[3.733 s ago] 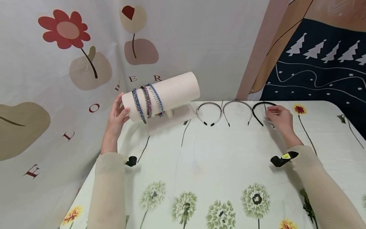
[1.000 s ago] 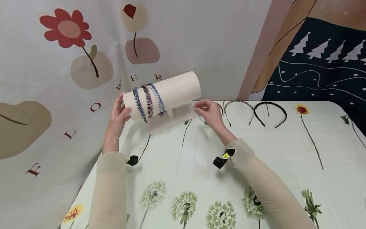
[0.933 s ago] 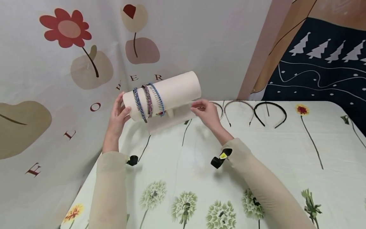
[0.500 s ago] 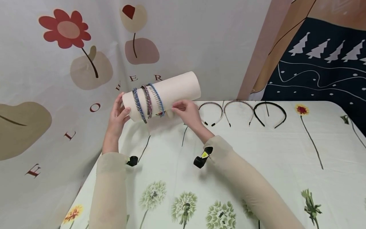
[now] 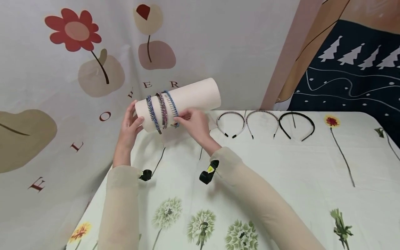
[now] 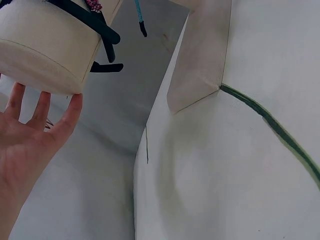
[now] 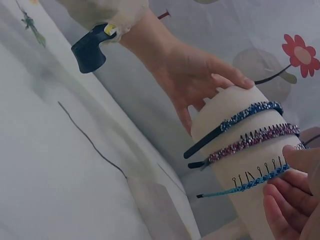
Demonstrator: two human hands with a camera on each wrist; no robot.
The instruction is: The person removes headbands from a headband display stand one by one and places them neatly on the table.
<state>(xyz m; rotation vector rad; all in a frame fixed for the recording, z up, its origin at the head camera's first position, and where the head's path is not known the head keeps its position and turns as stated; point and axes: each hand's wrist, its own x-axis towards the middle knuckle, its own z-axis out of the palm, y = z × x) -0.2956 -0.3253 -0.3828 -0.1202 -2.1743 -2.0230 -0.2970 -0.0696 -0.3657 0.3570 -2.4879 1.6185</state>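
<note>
A cream cylindrical headband stand [image 5: 200, 93] lies tilted across its flat base [image 5: 170, 137], with three headbands around its left half. My left hand [image 5: 126, 130] holds the stand's left end, thumb in front and fingers at the far rim; the left wrist view shows the fingertips against that end. Nearest to it is a dark-blue glittery headband [image 5: 151, 109], followed by a pink-purple one [image 5: 162, 110]. My right hand [image 5: 197, 126] pinches the lower part of the light-blue headband [image 7: 250, 184], the rightmost on the stand, between thumb and fingers.
Three more headbands lie in a row along the table's back edge: two thin toothed ones, a left one [image 5: 230, 114] and a middle one [image 5: 261, 111], and a thick black one [image 5: 312, 125]. A flower-printed cloth wall [image 5: 243, 52] rises behind the table.
My right hand has left the black headband on the right, swept left past the stand's base, and come to the light-blue headband. My left hand stays at the stand's end.
</note>
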